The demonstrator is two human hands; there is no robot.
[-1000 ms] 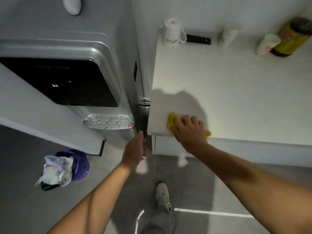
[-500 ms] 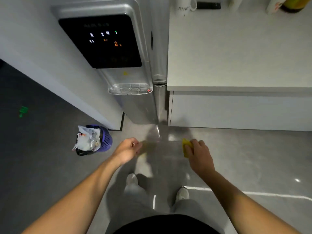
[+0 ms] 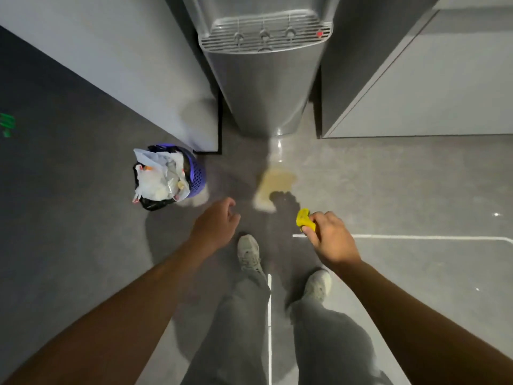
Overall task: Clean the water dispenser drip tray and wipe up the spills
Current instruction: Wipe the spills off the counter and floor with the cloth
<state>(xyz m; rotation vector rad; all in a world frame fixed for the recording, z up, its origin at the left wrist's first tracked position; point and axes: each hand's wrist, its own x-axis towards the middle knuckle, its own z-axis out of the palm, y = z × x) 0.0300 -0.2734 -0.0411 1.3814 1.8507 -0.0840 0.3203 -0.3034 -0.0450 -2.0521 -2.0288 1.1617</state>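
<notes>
Yellow cloth (image 3: 305,217) is bunched in the curled fingers of the right hand (image 3: 331,240), near a yellowish spill (image 3: 276,186) on the floor before the water dispenser (image 3: 263,87) with its grilled drip tray (image 3: 265,31), while the left hand (image 3: 215,223) hangs empty, fingers loosely curled.

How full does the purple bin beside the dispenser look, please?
Full: the bin is heaped with white bags and scraps that rise above its rim.
</notes>
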